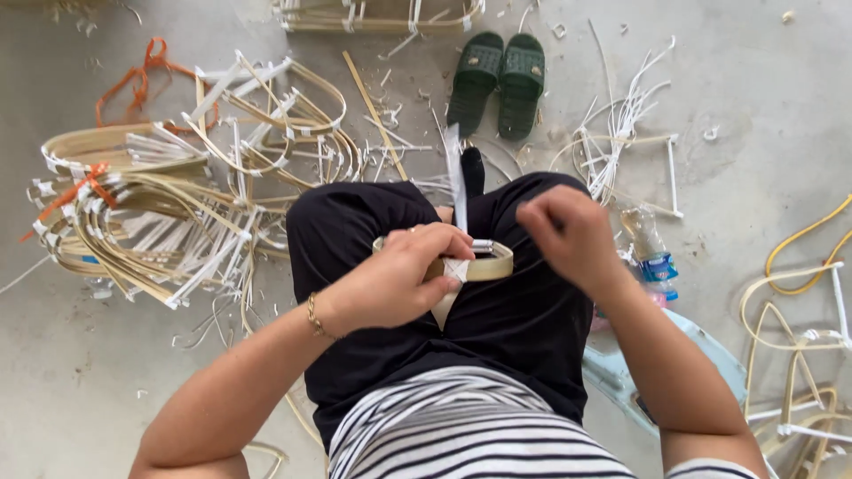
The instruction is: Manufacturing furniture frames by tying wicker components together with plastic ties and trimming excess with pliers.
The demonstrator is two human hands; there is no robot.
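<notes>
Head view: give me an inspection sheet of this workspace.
Surface: bare grey concrete floor, littered with offcuts.
Job's things: bent cane loop on the lap, white strip rising from it.
Clutter: pile of bound cane frames, green slippers, plastic bottle, orange cord.
Grippers: left hand grips the loop; right hand raised beside it, fingers pinched.
Cables: nothing seen.
Surroundings: more frames at right.
</notes>
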